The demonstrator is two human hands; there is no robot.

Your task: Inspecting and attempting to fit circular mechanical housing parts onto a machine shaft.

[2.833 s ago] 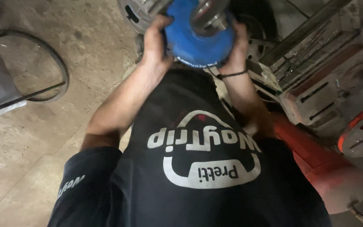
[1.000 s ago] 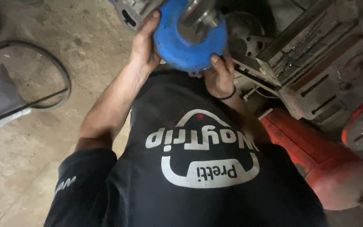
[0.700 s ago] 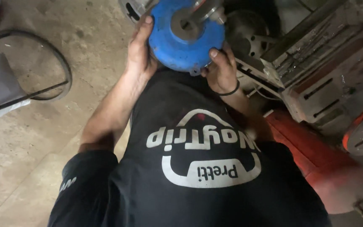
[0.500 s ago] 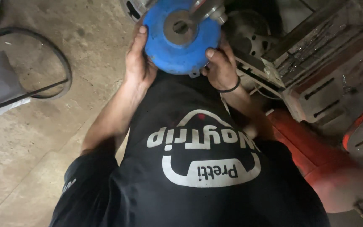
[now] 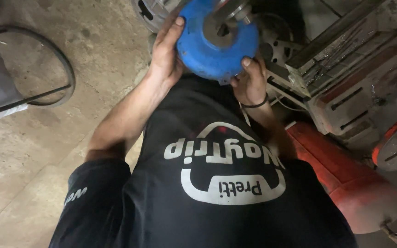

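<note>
A round blue metal cover (image 5: 207,50) with a central hole sits at the top middle of the head view, over a shiny metal shaft (image 5: 228,11). My left hand (image 5: 165,48) grips its left rim with the fingers spread along the edge. My right hand (image 5: 250,80), with a dark band on the wrist, holds the lower right rim, thumb on the blue face. Both hands clasp the cover in front of my black shirt.
A red cylindrical body (image 5: 345,179) lies at the lower right. Grey and rusty metal machine parts (image 5: 345,78) stand to the right. A silver ribbed housing (image 5: 150,11) shows behind the cover. A dark hoop (image 5: 47,87) lies on the concrete floor at left.
The blue cover has tilted and turned between my hands. My right hand slid from the upper right side down to the lower right rim; my left hand stayed on the left edge.
</note>
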